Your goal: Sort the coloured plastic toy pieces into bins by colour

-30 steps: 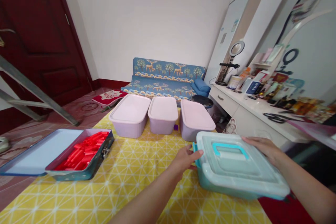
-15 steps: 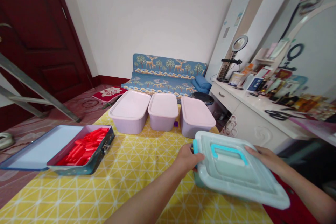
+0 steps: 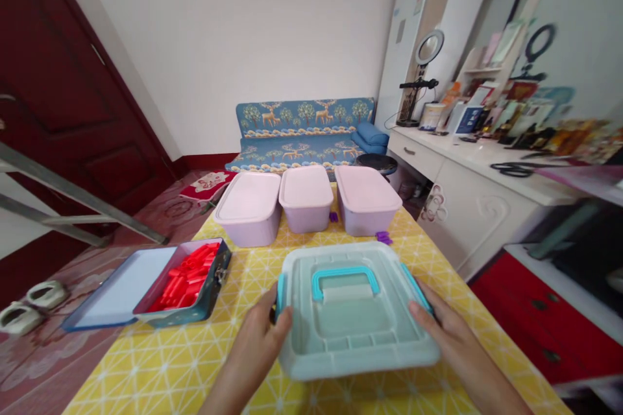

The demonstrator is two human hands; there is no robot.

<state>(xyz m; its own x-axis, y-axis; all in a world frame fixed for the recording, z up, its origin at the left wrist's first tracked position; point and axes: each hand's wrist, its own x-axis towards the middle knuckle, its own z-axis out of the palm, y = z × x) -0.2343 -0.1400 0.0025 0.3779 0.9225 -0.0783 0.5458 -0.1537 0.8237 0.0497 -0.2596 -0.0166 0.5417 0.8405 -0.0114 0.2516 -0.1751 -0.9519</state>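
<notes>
A pale teal lidded box (image 3: 360, 331) with a bright blue handle is between my hands over the near part of the yellow table (image 3: 160, 376). My left hand (image 3: 260, 327) grips its left side, thumb on the lid's edge. On the right side my right hand (image 3: 440, 321) holds it the same way. Three lilac lidded boxes, left (image 3: 250, 207), middle (image 3: 306, 198) and right (image 3: 367, 198), stand in a row behind it. An open tin (image 3: 209, 298) at the left holds red pieces (image 3: 187, 279).
Small purple pieces (image 3: 384, 237) lie near the right lilac box. A white dresser (image 3: 467, 207) crowded with bottles runs along the right. Beyond the table are a blue patterned sofa (image 3: 302, 149) and a round black stool (image 3: 377, 163). A metal frame (image 3: 82, 194) stands at the left.
The teal box has moved left with both hands on it and turned to sit squarer. Purple pieces beside the right lilac box have come into view. The camera view has shifted.
</notes>
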